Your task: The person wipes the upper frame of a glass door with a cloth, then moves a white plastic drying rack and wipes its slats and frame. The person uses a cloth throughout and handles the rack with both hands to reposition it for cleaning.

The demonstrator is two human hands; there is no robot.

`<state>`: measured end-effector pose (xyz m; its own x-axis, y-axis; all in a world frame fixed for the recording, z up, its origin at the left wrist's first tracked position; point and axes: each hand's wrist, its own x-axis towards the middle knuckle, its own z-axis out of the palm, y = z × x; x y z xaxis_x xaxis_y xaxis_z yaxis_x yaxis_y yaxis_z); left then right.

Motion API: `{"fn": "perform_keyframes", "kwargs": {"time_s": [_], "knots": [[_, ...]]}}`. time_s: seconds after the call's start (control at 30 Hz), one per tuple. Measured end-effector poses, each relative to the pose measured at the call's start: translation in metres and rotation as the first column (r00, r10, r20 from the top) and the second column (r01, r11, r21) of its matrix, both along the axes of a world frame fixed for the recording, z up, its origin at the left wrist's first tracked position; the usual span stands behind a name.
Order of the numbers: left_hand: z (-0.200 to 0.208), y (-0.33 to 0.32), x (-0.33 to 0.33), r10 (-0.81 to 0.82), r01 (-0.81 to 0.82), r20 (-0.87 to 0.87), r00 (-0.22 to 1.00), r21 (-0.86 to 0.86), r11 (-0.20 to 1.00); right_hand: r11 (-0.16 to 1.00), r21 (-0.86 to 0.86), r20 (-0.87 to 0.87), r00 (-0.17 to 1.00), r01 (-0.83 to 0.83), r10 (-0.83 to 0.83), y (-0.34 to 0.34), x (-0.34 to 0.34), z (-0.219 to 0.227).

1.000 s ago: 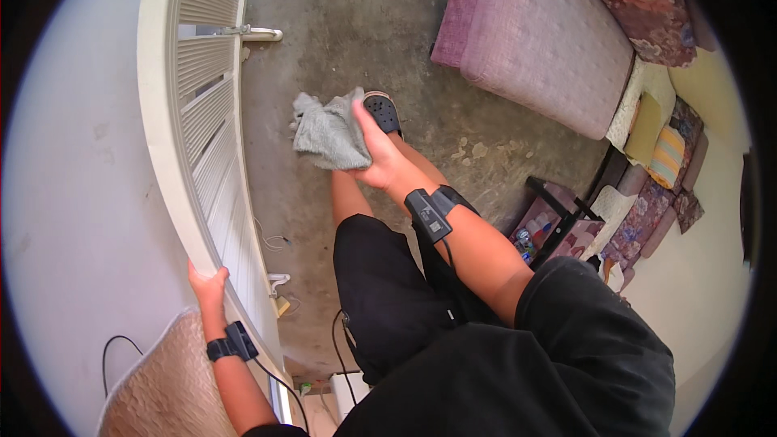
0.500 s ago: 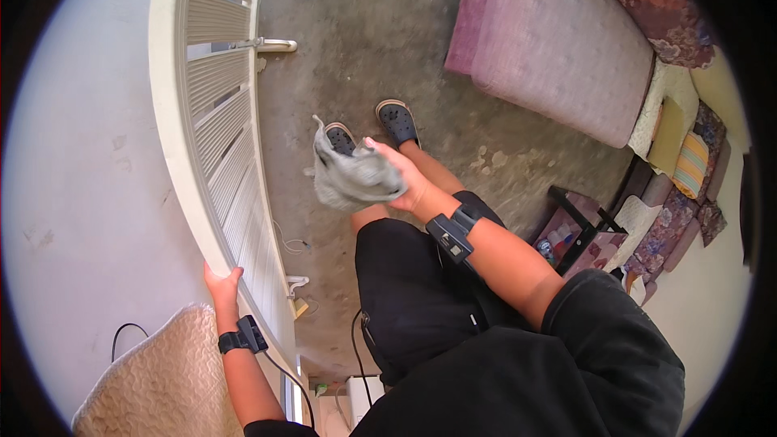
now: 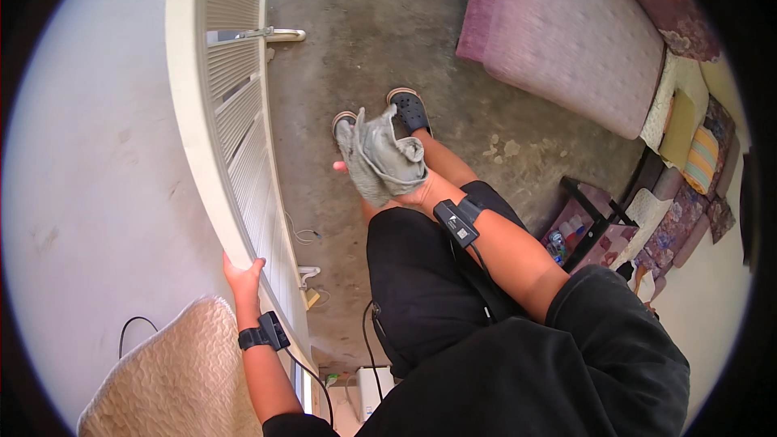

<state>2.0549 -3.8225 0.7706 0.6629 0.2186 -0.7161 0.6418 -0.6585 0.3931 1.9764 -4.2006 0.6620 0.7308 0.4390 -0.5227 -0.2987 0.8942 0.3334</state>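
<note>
My left hand grips the top edge of a long white slatted panel, with the thumb on the near side and the other fingers out of sight behind the edge. A grey cloth lies bunched and folded over my right hand, above my shoes and knees. One fingertip sticks out past the cloth's left side; the rest of that hand's fingers are hidden under the fabric. Between the cloth and the panel there is a gap.
A pinkish padded seat stands at the upper right, with a striped cushion behind it. A black-framed rack holds bottles. Beige quilted fabric lies at lower left. Thin cables hang near the panel and my leg.
The cloth has shifted right in my right hand and is turned over, now covering most of the fingers. My left hand keeps its hold on the panel's edge while the view moves slightly.
</note>
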Motion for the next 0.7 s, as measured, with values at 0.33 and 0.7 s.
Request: {"fn": "perform_keyframes", "kwargs": {"time_s": [0.33, 0.7], "knots": [[0.0, -0.049, -0.04, -0.137, 0.13, 0.038, 0.99, 0.155, 0.979, 0.977, -0.18, 0.099, 0.986, -0.118, 0.137, 0.01, 0.117, 0.015], [0.017, -0.101, -0.069, -0.252, 0.24, 0.151, 0.956, 0.09, 0.967, 0.419, -0.838, -0.129, 0.873, -0.349, 0.47, 0.007, 0.148, 0.098]]}}
